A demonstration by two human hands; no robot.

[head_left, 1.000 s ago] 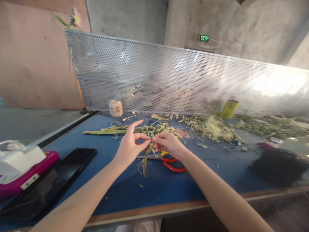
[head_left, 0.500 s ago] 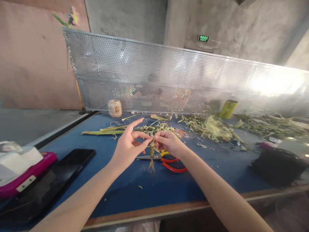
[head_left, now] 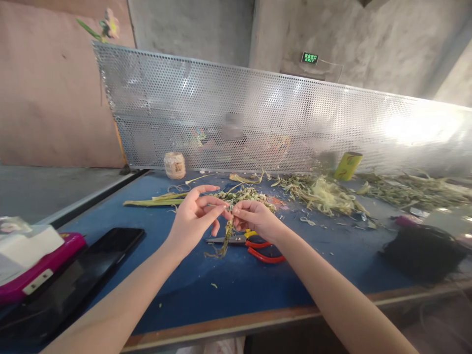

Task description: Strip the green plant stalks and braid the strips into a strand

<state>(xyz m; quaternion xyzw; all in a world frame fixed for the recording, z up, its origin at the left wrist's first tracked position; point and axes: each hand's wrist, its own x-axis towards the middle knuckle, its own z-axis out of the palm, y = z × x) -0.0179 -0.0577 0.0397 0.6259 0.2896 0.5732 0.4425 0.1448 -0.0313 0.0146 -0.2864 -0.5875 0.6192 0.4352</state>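
Above the middle of the table, my left hand (head_left: 197,211) and my right hand (head_left: 254,219) meet at the fingertips. Both pinch the top of a braided plant-fibre strip (head_left: 229,230), greenish and dry. Its lower end hangs loose and frayed, swung toward the left. What lies exactly between the fingertips is hidden. Below and behind the strip, scissors with red handles (head_left: 266,257) lie on the blue table (head_left: 206,295), blades pointing left. Just beyond my hands spreads a heap of small dried plant pieces (head_left: 254,194).
A ball of pale twine (head_left: 174,165) stands at the back left, near long flat stalks (head_left: 155,202). Shredded plant fibre (head_left: 328,194) and a green-yellow can (head_left: 348,166) are at the right. A black phone (head_left: 110,253) lies left. A perforated metal screen (head_left: 206,98) borders the back.
The strip's loose lower end has swung left across the scissor blades. My left fingertips have shifted slightly left, while my right hand stays nearly in place.
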